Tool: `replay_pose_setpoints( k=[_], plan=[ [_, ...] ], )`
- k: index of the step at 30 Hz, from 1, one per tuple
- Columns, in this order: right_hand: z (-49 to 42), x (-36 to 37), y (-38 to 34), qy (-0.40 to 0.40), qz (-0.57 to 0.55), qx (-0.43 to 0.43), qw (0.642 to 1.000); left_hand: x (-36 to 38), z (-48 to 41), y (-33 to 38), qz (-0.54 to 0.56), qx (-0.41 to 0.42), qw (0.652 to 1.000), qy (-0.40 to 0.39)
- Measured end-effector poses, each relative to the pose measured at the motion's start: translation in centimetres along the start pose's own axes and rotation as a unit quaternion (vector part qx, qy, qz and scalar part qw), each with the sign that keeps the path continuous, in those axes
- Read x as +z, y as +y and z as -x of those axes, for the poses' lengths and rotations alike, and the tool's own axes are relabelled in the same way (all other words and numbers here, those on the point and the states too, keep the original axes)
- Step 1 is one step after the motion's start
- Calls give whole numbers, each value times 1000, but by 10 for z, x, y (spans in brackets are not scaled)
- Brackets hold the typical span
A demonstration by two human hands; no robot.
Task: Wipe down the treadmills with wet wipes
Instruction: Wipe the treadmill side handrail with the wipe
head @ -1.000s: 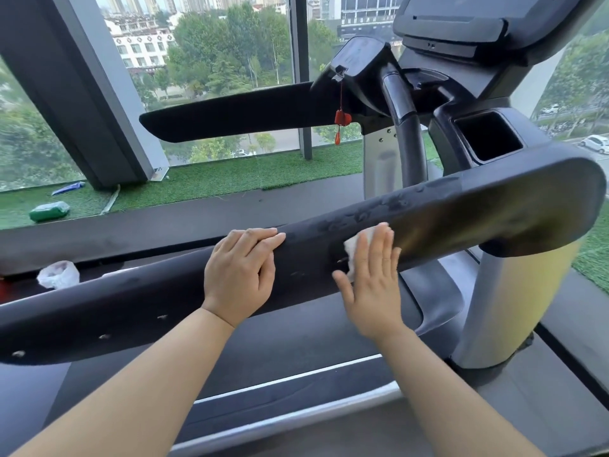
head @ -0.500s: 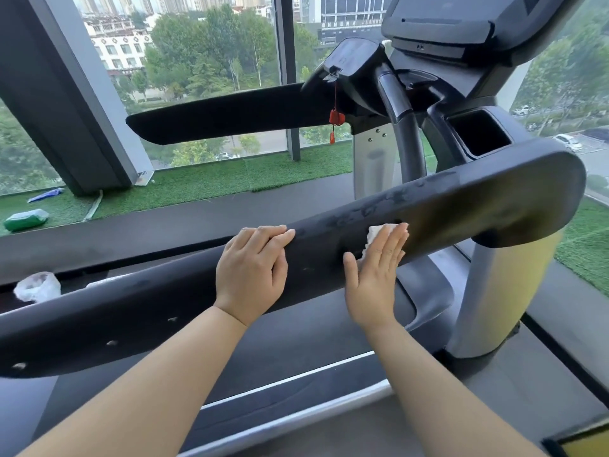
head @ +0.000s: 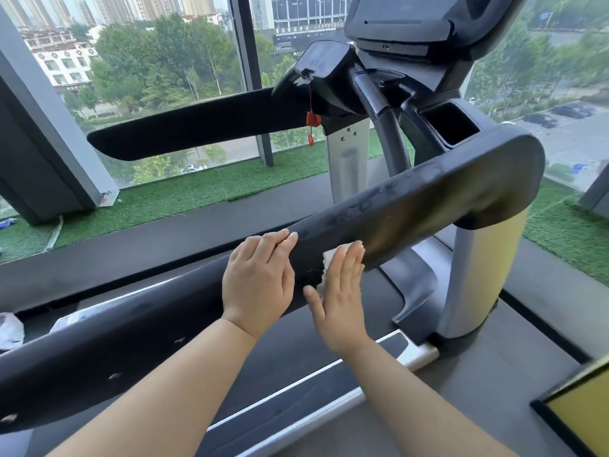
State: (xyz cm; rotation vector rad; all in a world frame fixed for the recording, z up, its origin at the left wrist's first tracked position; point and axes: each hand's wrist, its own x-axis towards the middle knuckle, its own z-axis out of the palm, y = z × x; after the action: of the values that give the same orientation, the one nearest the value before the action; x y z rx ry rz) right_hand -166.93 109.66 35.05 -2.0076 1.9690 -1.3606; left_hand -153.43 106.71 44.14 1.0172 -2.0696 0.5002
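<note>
My right hand (head: 341,291) has slid back down the rail (head: 428,206) toward my left hand (head: 258,282), so they're nearly side by side now. It's flat, fingers straight, pressing the wipe (head: 333,255) onto the rail's side face about midway along, nothing pinched. The left hand just rests over the top edge, fingers loose. Wet streaks (head: 362,202) show toward the console (head: 425,24) end, so I reckon that stretch is done and the near end isn't.

Matt black plastic handrail (head: 412,206), damp-streaked
</note>
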Motion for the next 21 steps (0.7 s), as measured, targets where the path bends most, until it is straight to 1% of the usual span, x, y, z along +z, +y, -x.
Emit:
replay_pose_setpoints(
  k=[1,2,3,4,6,7,8,9,12,13,14,15,18,19,20,21],
  plan=[
    [1,-3,9,-5,24,-21,999,0,0,0,0,1,1000,1],
    [-3,-8,18,1,35,-22,999,0,0,0,0,2,1000,2],
    [-10,-14,25,11,30,-2,999,0,0,0,0,3,1000,1],
    [-20,-22,28,22,5,41,999,1,0,-1,0,4,1000,1],
    [-36,-31,24,55,-64,140,986,1,0,-1,1,4,1000,3],
    [-41,-30,15,64,-92,165,980,1,0,0,0,4,1000,5],
    [-41,-27,2,64,-106,166,978,1,-1,0,-2,5,1000,7],
    [-36,-21,-10,56,-99,143,983,0,-1,1,-4,6,1000,7],
    [-13,-1,-17,30,-14,5,999,-1,-2,0,-6,9,1000,4],
    [-12,-1,-10,37,9,-27,999,-1,-2,0,-5,9,1000,4],
    [-15,-4,-2,49,21,-40,998,-1,-2,0,-4,9,1000,4],
    [-21,-10,5,59,23,-29,998,-1,-1,0,-3,9,1000,3],
    [-38,-25,7,74,-31,87,993,-1,-2,0,-3,8,1000,5],
    [-40,-24,1,78,-46,108,990,0,-2,0,-4,7,1000,5],
    [-38,-21,-7,78,-47,103,991,0,-2,1,-5,8,1000,5],
    [-32,-15,-13,74,-31,74,994,0,-2,1,-6,9,1000,4]
  ],
)
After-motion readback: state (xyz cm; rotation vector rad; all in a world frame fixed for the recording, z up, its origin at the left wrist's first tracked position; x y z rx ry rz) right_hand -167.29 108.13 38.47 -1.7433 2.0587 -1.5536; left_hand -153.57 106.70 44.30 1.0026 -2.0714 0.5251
